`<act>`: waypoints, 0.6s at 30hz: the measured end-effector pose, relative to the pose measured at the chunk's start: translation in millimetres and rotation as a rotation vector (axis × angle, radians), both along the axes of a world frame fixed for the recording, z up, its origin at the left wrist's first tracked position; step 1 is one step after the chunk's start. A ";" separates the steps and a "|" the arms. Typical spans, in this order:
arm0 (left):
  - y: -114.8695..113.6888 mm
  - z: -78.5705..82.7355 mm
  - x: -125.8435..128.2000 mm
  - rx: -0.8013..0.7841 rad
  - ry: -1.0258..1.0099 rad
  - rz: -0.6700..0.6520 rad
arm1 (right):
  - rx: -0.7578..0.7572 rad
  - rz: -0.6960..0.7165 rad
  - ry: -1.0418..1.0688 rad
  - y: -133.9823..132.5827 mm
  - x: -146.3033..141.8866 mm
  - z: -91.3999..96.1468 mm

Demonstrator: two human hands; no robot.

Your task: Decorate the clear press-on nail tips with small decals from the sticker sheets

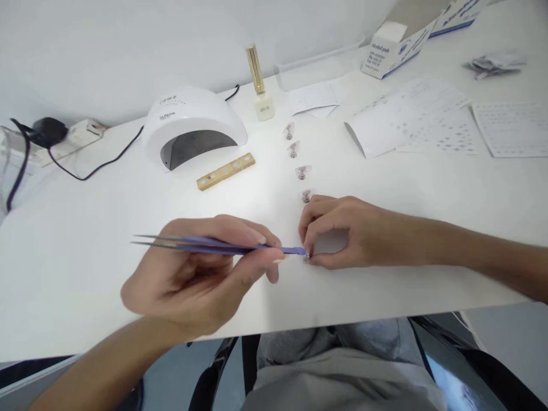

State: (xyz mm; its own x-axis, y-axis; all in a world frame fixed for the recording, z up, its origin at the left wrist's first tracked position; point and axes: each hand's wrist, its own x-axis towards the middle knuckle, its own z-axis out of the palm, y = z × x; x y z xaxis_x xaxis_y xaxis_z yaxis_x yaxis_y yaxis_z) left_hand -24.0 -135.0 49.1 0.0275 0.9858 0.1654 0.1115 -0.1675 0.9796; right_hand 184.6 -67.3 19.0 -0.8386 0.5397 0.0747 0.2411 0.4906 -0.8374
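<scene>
Sideways, left hand (192, 279) grips tweezers (214, 246); curled right hand (346, 231) seemingly pinches a nail stand (307, 256).

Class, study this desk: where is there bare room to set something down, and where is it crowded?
Free: the table left of the left hand, below the cable; also between the row of stands and the paper sheets. Crowded: where tweezers and right hand meet on a small stand, and around the box.
</scene>
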 end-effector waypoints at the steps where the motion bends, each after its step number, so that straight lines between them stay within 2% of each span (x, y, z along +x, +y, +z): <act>1: -0.4 -3.2 1.1 0.071 0.018 0.007 | -0.001 0.004 -0.005 -0.1 0.0 0.2; 2: -1.0 -5.3 2.1 0.135 0.033 0.014 | -0.004 0.006 -0.012 -0.2 0.0 0.7; 5: -3.8 -6.8 3.5 0.183 0.057 -0.013 | -0.018 0.002 -0.033 -0.6 0.2 2.7; 9: -7.4 -3.7 3.1 0.127 0.074 -0.110 | -0.030 -0.004 -0.056 -0.8 0.3 3.5; 18: -4.4 1.8 0.3 0.076 0.095 -0.218 | -0.006 -0.002 -0.051 -0.6 -0.4 2.1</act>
State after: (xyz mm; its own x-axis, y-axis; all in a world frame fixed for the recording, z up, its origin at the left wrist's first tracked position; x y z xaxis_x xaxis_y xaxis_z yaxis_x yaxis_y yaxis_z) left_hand -23.7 -139.4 50.8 0.2570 0.9397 0.2254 0.1558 -0.2705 0.9500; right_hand 184.2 -67.9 21.2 -0.8403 0.5413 0.0284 0.2844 0.4848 -0.8271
